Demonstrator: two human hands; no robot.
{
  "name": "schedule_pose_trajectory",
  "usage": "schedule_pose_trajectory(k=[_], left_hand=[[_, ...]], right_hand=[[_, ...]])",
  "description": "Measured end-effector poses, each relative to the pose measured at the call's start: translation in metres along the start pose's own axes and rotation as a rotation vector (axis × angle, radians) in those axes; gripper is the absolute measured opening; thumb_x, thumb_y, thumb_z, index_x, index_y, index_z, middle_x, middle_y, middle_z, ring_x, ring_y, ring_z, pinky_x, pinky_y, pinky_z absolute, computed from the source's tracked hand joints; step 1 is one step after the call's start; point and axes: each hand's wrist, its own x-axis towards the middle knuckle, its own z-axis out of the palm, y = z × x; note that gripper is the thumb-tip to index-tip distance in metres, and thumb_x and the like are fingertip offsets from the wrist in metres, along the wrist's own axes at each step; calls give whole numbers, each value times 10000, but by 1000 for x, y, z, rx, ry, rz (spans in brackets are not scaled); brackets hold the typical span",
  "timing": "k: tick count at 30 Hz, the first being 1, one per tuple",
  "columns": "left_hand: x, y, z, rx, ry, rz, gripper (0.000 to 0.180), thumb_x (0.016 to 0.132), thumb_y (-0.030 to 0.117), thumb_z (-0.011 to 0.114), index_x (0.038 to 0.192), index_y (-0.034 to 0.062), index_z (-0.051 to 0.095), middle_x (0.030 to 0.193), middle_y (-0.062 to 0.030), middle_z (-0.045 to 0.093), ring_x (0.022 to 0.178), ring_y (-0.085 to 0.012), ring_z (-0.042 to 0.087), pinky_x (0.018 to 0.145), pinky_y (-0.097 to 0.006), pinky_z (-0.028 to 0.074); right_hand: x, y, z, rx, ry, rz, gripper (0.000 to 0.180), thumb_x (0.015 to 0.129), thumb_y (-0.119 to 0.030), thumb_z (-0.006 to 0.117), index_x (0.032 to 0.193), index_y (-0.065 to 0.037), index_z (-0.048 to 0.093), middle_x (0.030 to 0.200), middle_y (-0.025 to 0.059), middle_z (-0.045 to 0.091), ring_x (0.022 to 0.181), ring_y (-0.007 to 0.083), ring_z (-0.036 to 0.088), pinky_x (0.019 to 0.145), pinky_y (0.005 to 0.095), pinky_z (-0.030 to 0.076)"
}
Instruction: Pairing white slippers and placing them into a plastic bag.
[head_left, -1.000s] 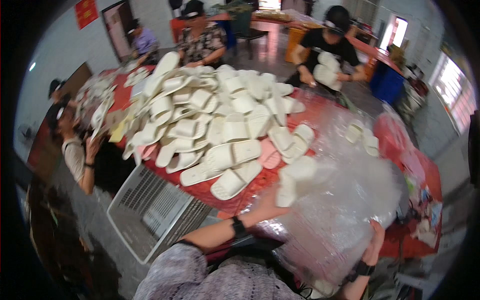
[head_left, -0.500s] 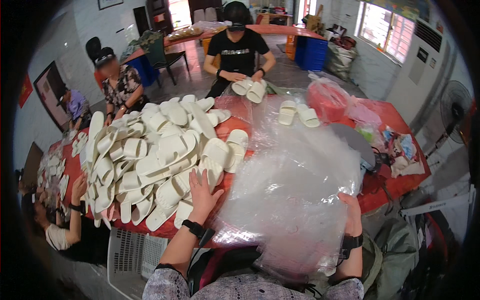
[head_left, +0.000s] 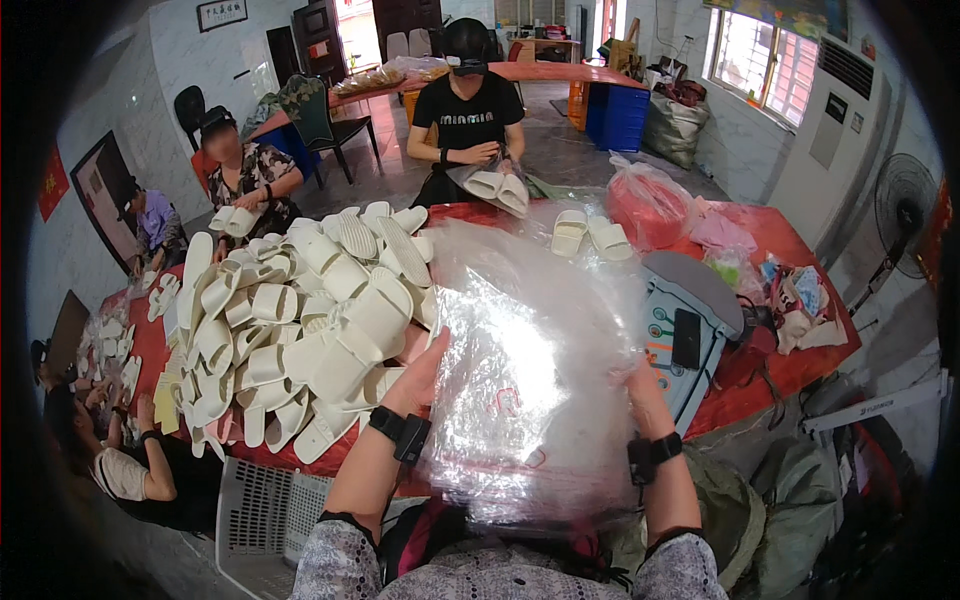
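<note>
here, clear plastic bags (head_left: 535, 375) in the grasp of left hand (head_left: 415, 385) and right hand (head_left: 642, 384), finger spread unclear

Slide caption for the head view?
Left hand and right hand hold clear plastic bags beside white slippers piled on a red table.

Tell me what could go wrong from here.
The stack of thin, clear plastic bags, held at its sides by the left hand and right hand, could slip or fan out.
The left hand, beside the heaped white, rubbery-looking open-toed slippers, might knock some off the pile.
The right hand could nudge the black rectangular phone nearby.
</note>
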Motion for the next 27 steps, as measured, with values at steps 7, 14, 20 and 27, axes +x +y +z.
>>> schedule_pose_trajectory(k=[7, 14, 20, 27], left_hand=[[-15, -27, 3, 300, 144, -73, 630, 920, 481, 548, 1326, 11, 443, 1225, -111, 570, 1044, -228, 592, 869, -332, 498], [-5, -102, -51, 544, 426, -108, 535, 898, 200, 614, 1331, -43, 415, 1214, -147, 577, 1021, -223, 593, 879, -326, 474], [-34, -113, -42, 995, 278, 84, 498, 870, 131, 602, 1318, -16, 443, 1190, -174, 598, 1103, -255, 571, 939, -342, 434], [-42, -122, -58, 1186, 580, 192, 601, 791, 149, 702, 1309, -23, 451, 1249, -231, 516, 1125, -396, 511, 984, -418, 405]], right_hand=[[-2, 69, 4, -139, -187, 192, 707, 672, 1, 681, 1330, -1, 420, 1205, 95, 565, 1091, 210, 537, 931, 339, 431], [-8, 89, -11, -239, 68, 272, 746, 698, -161, 801, 1305, 36, 414, 1182, 156, 574, 1038, 237, 576, 872, 336, 474], [-34, 74, 5, -405, 194, 236, 718, 719, -194, 798, 1277, 47, 417, 1126, 156, 591, 964, 215, 603, 819, 326, 496], [-33, 92, 13, -196, 99, 160, 522, 735, -51, 677, 1205, 50, 475, 1081, 113, 603, 935, 176, 598, 820, 306, 486]])
